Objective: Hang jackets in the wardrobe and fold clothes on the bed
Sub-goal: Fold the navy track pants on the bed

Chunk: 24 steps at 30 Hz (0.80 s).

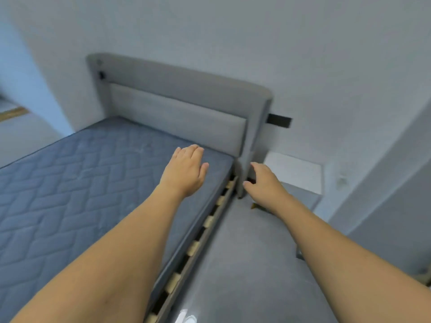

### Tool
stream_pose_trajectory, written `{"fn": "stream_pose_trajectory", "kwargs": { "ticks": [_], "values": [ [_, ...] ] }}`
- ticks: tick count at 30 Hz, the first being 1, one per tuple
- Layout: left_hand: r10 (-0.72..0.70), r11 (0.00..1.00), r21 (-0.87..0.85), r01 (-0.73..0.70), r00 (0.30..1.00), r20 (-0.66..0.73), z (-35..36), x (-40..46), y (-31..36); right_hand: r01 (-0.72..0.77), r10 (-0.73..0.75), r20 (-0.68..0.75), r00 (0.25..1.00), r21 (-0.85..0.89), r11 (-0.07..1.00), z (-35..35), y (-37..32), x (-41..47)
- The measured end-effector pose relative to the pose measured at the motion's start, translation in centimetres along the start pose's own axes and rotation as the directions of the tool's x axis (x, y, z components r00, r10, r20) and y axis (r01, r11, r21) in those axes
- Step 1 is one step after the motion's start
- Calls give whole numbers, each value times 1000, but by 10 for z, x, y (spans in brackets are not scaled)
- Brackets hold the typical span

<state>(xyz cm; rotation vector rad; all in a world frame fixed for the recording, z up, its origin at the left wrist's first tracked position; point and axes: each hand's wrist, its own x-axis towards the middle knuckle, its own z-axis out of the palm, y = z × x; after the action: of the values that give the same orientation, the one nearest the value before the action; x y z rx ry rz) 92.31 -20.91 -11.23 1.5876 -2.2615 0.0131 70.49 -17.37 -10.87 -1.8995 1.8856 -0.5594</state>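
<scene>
Both hands empty, fingers spread: left hand (186, 170) over bed (70, 183), right hand (263, 183) beside headboard (186, 106); no clothes visible.

Pale walls (326, 43), glossy grey floor (245, 264), white bedside cabinet (296, 171).

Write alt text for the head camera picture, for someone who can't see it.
Two bare arms reach forward over a bed: the left hand is open over the blue quilted mattress, the right hand is open near the grey headboard post. Wooden slats show along the mattress edge. No clothes are visible.
</scene>
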Motion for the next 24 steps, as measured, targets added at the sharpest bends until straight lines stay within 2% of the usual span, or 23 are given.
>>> {"fn": "stream_pose_trajectory", "kwargs": {
  "ticks": [5,11,17,24],
  "values": [
    [-217,972,84,219,976,-35,-41,-112,-90,205,-205,176,963,22,979,83,-103,-23],
    [-437,885,125,448,893,-107,-98,-245,-197,393,-394,293,871,64,917,175,-239,-61],
    [-585,777,206,595,803,-112,-146,-386,-308,498,-502,413,760,126,858,288,-369,-120],
    [-745,628,171,759,650,-149,-166,-489,-420,596,-573,555,603,164,786,402,-483,-146]
  ]
}}
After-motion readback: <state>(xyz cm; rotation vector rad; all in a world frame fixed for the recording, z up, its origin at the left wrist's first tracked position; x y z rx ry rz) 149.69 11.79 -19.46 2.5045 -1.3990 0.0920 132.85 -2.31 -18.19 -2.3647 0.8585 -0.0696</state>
